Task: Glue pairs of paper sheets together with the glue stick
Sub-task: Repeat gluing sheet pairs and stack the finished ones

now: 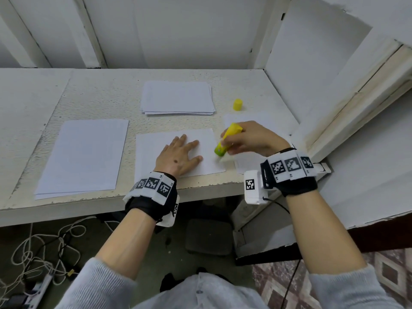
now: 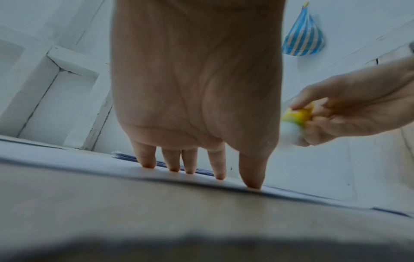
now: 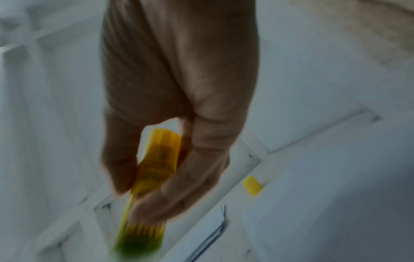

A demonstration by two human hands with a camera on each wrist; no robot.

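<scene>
A white sheet (image 1: 205,139) lies near the table's front edge. My left hand (image 1: 178,156) presses flat on it with fingers spread (image 2: 216,163). My right hand (image 1: 247,139) grips an uncapped yellow glue stick (image 1: 228,139) (image 3: 154,175), tilted with its green end down over the sheet's right edge. The stick is blurred in both wrist views (image 2: 295,115). Its yellow cap (image 1: 237,104) (image 3: 252,185) stands upright on the table behind the right hand. Another sheet (image 1: 263,121) lies partly under my right hand.
A stack of white sheets (image 1: 177,98) sits at the back middle of the table (image 1: 100,94). A second pile of sheets (image 1: 84,155) lies at the front left. White wall panels close the back and right. A striped blue bag (image 2: 303,38) hangs on the wall.
</scene>
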